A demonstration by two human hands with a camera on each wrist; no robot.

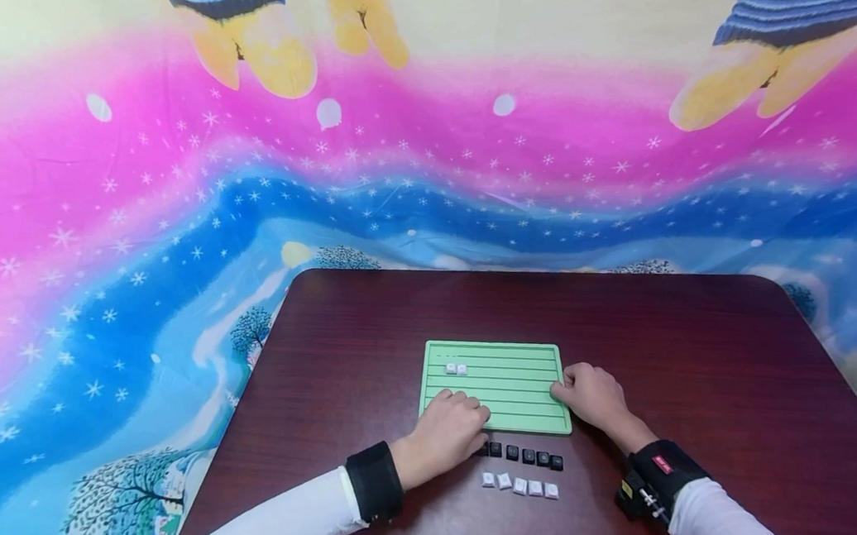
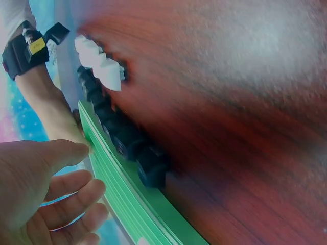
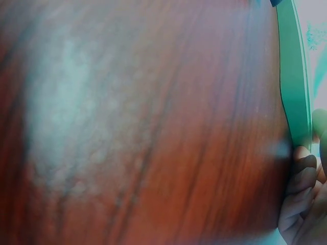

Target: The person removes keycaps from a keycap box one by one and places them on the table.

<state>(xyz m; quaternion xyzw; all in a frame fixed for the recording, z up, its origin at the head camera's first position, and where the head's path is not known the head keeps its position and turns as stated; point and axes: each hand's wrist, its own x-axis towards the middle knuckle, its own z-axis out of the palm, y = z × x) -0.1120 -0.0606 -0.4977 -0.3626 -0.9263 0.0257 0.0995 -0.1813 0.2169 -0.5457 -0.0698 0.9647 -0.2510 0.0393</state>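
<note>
A light green ridged board (image 1: 516, 398) lies on the table, with two white keycaps (image 1: 456, 370) side by side near its upper left. My right hand (image 1: 597, 399) grips the board's right edge; in the right wrist view the thumb is above that edge and the fingers (image 3: 302, 184) are curled at it. Over the board's lower left corner is my left hand (image 1: 447, 434), its fingers loosely bent. The left wrist view shows no object between its thumb and fingers (image 2: 76, 201). Black keycaps (image 1: 528, 456) line up below the board, the leftmost partly hidden by the left hand.
Nearer me than the black row, several white keycaps (image 1: 520, 487) form a slightly uneven line. All stand on a dark red-brown wooden table (image 1: 365, 321) with rounded far corners. Behind it hangs a colourful printed cloth (image 1: 408, 133).
</note>
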